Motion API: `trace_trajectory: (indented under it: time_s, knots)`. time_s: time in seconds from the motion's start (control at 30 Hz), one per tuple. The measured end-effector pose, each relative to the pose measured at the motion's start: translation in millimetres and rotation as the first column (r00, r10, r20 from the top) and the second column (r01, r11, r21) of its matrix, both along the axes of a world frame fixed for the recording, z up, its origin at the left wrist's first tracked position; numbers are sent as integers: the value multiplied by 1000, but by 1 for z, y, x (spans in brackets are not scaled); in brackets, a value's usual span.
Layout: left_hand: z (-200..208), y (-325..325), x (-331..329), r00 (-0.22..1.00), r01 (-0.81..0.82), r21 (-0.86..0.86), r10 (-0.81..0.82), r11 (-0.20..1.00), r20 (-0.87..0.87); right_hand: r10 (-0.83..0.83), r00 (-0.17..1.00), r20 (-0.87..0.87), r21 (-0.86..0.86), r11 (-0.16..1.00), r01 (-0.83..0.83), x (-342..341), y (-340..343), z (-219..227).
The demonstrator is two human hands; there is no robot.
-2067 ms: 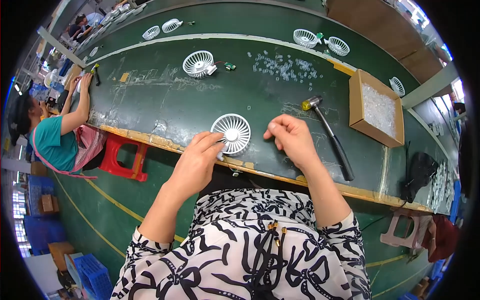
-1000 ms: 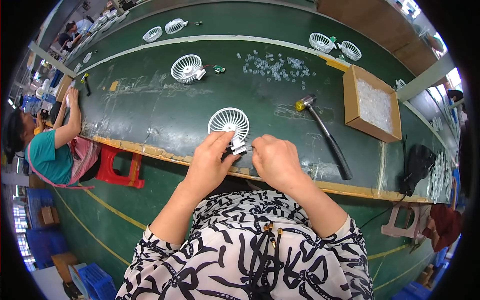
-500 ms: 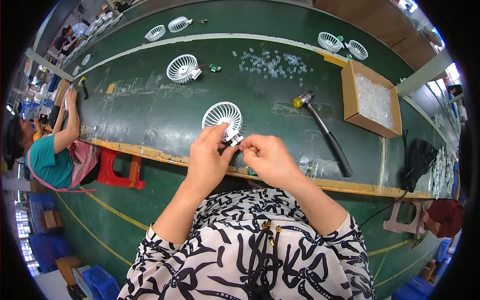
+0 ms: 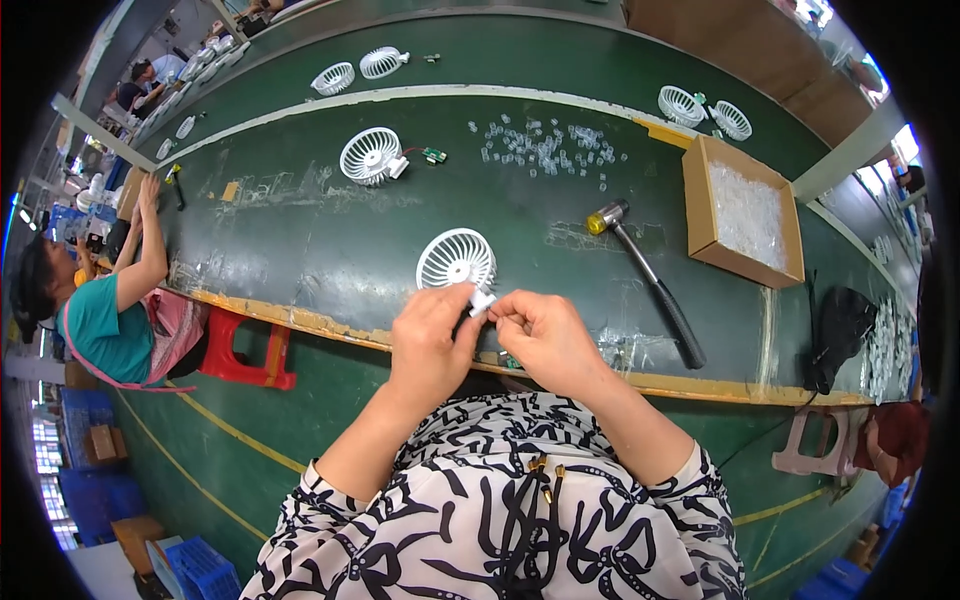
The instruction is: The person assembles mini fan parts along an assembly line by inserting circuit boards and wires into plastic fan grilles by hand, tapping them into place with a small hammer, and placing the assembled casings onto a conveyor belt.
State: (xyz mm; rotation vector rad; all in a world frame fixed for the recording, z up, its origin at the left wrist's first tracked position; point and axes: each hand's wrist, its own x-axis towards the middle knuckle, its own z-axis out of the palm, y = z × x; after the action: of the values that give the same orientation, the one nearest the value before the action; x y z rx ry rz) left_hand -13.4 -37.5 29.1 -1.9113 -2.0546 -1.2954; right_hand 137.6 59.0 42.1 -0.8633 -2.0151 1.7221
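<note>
- Far left, a co-worker in a teal top is still busy at the other end of the bench, so no change there.
- Next over, a second white fan housing sits farther back with a little green board on a red lead. Nobody's touching it, then or now.
- Left hand: this one's different. Two seconds ago it's just laid over the edge of the front fan housing; now its fingers have a snug hold where the white neck starts.
- That front housing is near the bench's front edge, ribbed side up, neck angled toward the right hand. Can't tell if it's flat down or slightly lifted. The neck is mostly covered earlier and in plain sight now.
- Another green board peeks out below the right hand at the bench edge. It's out of sight two seconds ago.
- Right hand: biggest change. It goes from well apart to right at the neck's tip, fingers pinched narrow. Whatever's between them is too small to make out. To me that reads as left steadies, right does the fiddly bit.
- Farther right, the scattered clear bits, the mallet and the open carton all sit untouched, so the action looks confined to the neck.
</note>
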Motion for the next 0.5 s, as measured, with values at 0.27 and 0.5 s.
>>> trace_trajectory:
  time_s: [0.27,0.5]
  knots:
    - [37,2,-10,973,120,-82,-133,989,-187,-33,978,-206,190,979,73,6,-5,15]
    - [29,2,-3,903,170,-90,-118,981,413,-44,978,-203,466,874,136,11,0,30]
